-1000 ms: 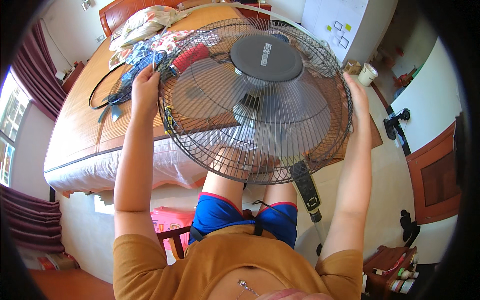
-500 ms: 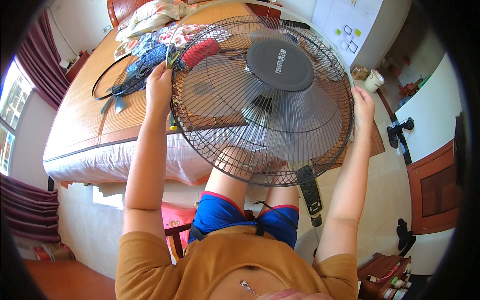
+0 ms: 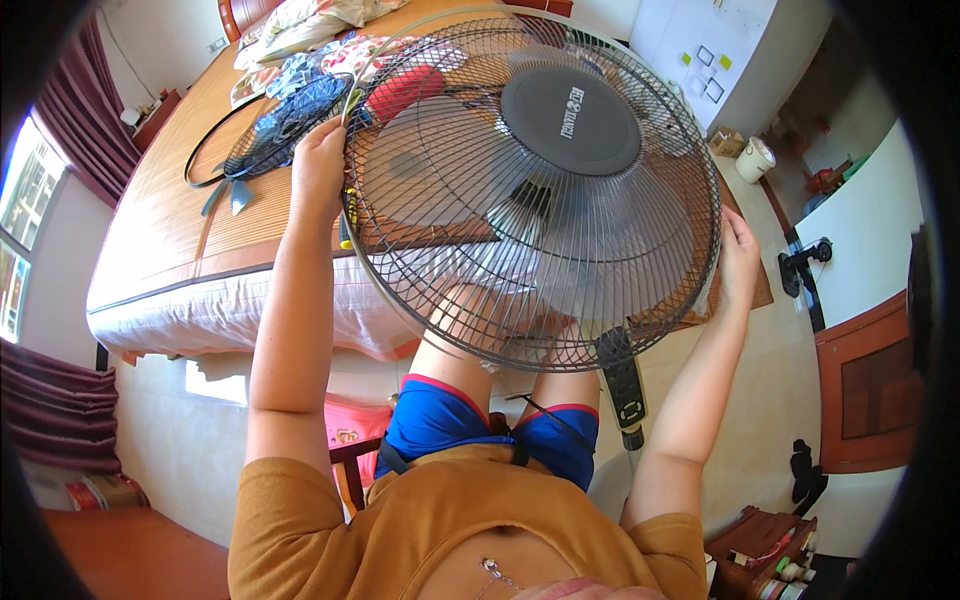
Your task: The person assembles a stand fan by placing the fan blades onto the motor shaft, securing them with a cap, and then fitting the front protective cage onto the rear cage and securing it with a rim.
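Observation:
A standing fan's round wire grille (image 3: 450,240) with a dark centre cap (image 3: 570,120) fills the middle, its clear blades showing behind the wires. A pale hoop (image 3: 620,42) runs around the grille's edge, apart from it at the upper side. My left hand (image 3: 320,165) is closed on the hoop at the left edge. At the right edge, my right hand (image 3: 738,255) holds the rim, its fingers bent against it and partly hidden. Below the grille is the fan's control panel (image 3: 622,375) on its post. A yellow-and-black handle (image 3: 347,225) shows beside the left edge.
Behind the fan stands a bed (image 3: 160,240) with bunched clothes and a second wire grille (image 3: 255,150) on its mat. A pink stool (image 3: 352,420) is by my left leg. A white bucket (image 3: 755,160) and a small wooden cabinet (image 3: 760,540) stand at right.
The hoop has tilted, drawing nearer the grille at upper right and showing along the lower left. My right hand has moved slightly right and lower; my left hand stays nearly in place.

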Demonstrator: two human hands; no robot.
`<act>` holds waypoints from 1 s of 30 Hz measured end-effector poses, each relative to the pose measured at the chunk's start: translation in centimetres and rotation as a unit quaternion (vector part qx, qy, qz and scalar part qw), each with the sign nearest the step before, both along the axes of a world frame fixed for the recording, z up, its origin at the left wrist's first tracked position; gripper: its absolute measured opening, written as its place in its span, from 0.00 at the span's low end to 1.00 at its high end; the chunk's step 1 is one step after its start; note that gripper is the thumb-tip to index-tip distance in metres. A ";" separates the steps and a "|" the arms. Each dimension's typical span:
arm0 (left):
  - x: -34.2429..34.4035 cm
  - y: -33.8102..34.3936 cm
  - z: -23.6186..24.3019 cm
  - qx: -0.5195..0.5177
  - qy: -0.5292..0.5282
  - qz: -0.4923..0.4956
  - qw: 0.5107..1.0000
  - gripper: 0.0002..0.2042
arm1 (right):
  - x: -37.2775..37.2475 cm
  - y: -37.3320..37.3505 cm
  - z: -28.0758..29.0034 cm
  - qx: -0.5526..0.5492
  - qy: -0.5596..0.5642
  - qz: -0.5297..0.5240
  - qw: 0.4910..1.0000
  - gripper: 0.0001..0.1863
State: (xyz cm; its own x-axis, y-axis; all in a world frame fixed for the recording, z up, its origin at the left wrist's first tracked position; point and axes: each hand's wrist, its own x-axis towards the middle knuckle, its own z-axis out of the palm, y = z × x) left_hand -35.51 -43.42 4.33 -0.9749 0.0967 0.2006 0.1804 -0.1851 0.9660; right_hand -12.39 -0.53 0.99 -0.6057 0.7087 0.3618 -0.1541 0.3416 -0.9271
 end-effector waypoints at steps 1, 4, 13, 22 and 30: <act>0.2 0.1 0.1 -0.002 -0.001 -0.004 1.000 0.15 | 0.3 -0.6 -0.2 -0.006 0.012 -0.002 1.000 0.13; 1.6 0.1 0.6 0.006 -0.019 0.013 1.000 0.15 | 0.8 -2.1 -0.6 -0.040 0.040 -0.013 0.998 0.13; 3.4 1.1 1.3 0.022 -0.035 0.067 0.997 0.13 | 3.2 -6.1 -3.2 -0.124 0.123 -0.040 0.984 0.13; 2.6 0.3 0.4 0.006 -0.034 0.042 0.998 0.13 | 3.4 -10.3 -4.8 -0.140 0.241 -0.069 0.958 0.15; 2.4 0.1 0.1 0.022 -0.022 0.022 0.999 0.14 | 4.2 -11.5 -4.4 -0.191 0.187 -0.070 0.961 0.15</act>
